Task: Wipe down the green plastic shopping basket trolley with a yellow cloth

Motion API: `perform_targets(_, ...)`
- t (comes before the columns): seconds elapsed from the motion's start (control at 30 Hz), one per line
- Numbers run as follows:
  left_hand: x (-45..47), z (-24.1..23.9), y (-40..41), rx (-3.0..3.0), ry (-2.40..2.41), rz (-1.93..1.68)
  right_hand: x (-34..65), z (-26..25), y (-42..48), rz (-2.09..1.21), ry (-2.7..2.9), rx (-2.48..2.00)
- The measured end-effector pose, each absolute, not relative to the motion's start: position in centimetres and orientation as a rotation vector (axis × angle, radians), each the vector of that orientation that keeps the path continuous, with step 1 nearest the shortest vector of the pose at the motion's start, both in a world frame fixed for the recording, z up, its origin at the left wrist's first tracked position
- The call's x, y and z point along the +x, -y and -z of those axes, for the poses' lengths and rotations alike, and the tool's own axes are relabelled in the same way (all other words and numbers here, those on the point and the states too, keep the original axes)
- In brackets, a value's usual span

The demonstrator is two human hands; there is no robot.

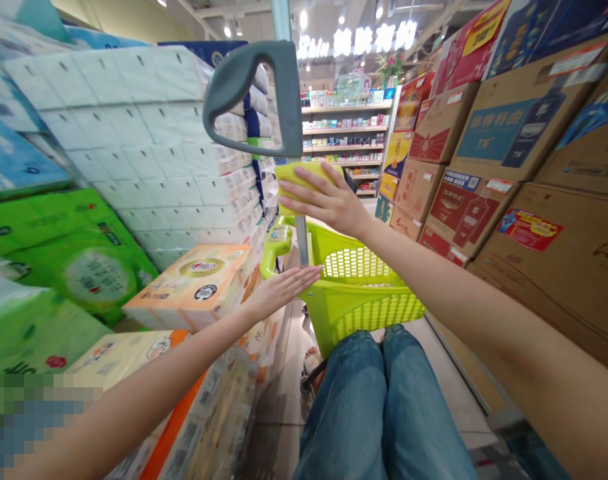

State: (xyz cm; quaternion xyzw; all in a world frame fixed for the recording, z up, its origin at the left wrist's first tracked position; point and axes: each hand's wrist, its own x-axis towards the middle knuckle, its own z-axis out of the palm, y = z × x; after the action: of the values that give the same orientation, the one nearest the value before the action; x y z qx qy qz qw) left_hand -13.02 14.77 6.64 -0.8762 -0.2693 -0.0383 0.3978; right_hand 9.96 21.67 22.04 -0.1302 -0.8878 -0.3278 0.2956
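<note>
A lime-green plastic shopping basket trolley stands in front of my knees. A thin metal pole rises at its left side, below a grey loop handle. My right hand presses a yellow cloth around the pole just under the grey handle; its fingers lie over the cloth and the thumb is hidden. Lower down, my left hand is open and flat, fingers together, its fingertips by the pole's foot and the basket rim. Beside it is the trolley's green curved grip.
Stacked white tissue packs and an orange-and-white tissue pack line the left. Cardboard liquor cartons rise along the right. Shelves of small goods stand ahead. My jeans-covered legs are bent close behind the basket.
</note>
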Motion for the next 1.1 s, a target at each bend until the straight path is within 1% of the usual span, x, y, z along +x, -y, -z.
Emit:
perform_targets(0.13, -13.0, -6.3, -15.0, -2.148, 0.667, 0.079, 10.3, -16.9, -21.0, 0.758, 2.516, -0.271)
perform_targets(0.27, -13.3, -6.1, -15.2, -2.128, 0.642, 0.08, 11.2, -14.5, -19.6, 0.602, 2.59, -0.217)
perform_targets(0.4, -13.3, -6.5, -14.9, -2.122, 0.616, 0.124, 13.3, -12.0, -17.6, 0.337, 2.323, -0.492)
perform_targets(0.57, -11.8, -6.2, -13.6, -2.148, 0.713, 0.129, 15.4, -5.2, -17.0, -0.212, 1.905, -0.902)
perform_targets(0.67, -9.7, -5.4, -12.5, -2.192, 0.867, 0.117, 14.6, -2.4, -17.0, -0.394, 1.845, -1.056)
perform_targets(0.73, -7.9, -5.0, -11.8, -2.251, 0.998, 0.104, 13.2, -1.7, -16.5, -0.391, 1.888, -1.156)
perform_targets(0.83, -5.2, -4.4, -11.0, -2.264, 1.218, 0.095, 11.2, -1.6, -14.9, -0.249, 1.965, -1.293)
perform_targets(0.93, -2.8, -3.4, -10.6, -2.19, 1.401, 0.177, 10.3, -1.4, -13.6, -0.106, 1.975, -1.355)
perform_targets(1.1, -1.0, -2.3, -10.6, -2.082, 1.621, 0.347, 11.5, -0.6, -13.3, -0.021, 1.984, -1.358)
